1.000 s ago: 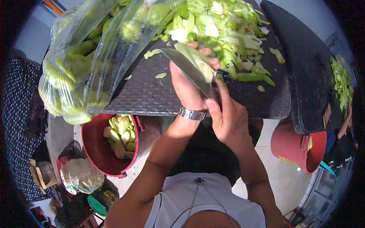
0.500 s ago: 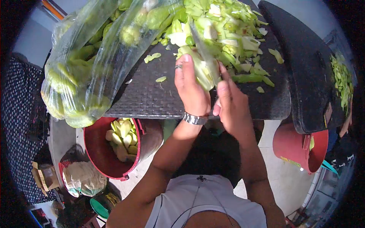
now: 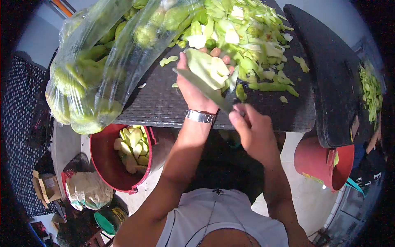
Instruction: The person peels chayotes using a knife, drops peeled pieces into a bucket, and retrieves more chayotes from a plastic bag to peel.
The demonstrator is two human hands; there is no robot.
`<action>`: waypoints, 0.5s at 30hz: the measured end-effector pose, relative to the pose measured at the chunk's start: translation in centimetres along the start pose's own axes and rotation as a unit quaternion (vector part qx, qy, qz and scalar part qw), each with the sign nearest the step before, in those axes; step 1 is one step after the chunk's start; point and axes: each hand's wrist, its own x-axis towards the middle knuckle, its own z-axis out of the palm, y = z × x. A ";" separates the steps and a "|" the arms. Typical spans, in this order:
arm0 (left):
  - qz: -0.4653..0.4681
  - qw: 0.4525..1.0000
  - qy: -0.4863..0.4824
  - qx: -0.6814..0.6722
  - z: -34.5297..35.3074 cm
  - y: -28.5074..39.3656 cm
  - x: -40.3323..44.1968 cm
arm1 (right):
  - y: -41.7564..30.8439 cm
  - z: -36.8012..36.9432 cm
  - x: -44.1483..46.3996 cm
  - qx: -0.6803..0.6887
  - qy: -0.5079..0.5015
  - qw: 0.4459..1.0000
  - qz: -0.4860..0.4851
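Observation:
A pale, mostly peeled chayote (image 3: 204, 68) rests in the upturned palm of my left hand (image 3: 190, 94), its fingers curled around the far side. My right hand (image 3: 254, 128) is closed on a knife (image 3: 202, 88), with the handle mostly hidden in the fist. The blade slants up and left across my left palm, along the near side of the chayote; whether it touches the flesh I cannot tell. A strip of green peel (image 3: 240, 93) lies just right of the blade. Beyond my hands spreads a heap of green peelings (image 3: 257, 47) on the dark woven tabletop (image 3: 158, 108).
A clear plastic bag (image 3: 88, 78) of unpeeled chayotes overhangs the table's left edge. Below it, a red bucket (image 3: 95, 162) holds peeled chayotes. Another red bucket (image 3: 310, 160) stands at right, under a black chair-like panel (image 3: 319, 66). A sack (image 3: 88, 191) sits lower left.
My left hand has rolled palm up, turning the chayote's pale face upward. My right hand has drawn down and back, and the knife now slants leftward across instead of standing along the chayote.

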 end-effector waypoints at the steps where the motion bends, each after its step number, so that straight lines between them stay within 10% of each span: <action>1: -0.007 1.000 0.007 0.001 0.0 0.1 -0.1 | 0.2 0.1 -0.3 -0.005 -0.018 1.000 0.015; 15: 0.028 0.999 -0.003 0.032 0.0 -2.8 -2.7 | 1.7 2.1 -0.1 -0.077 0.061 0.993 -0.066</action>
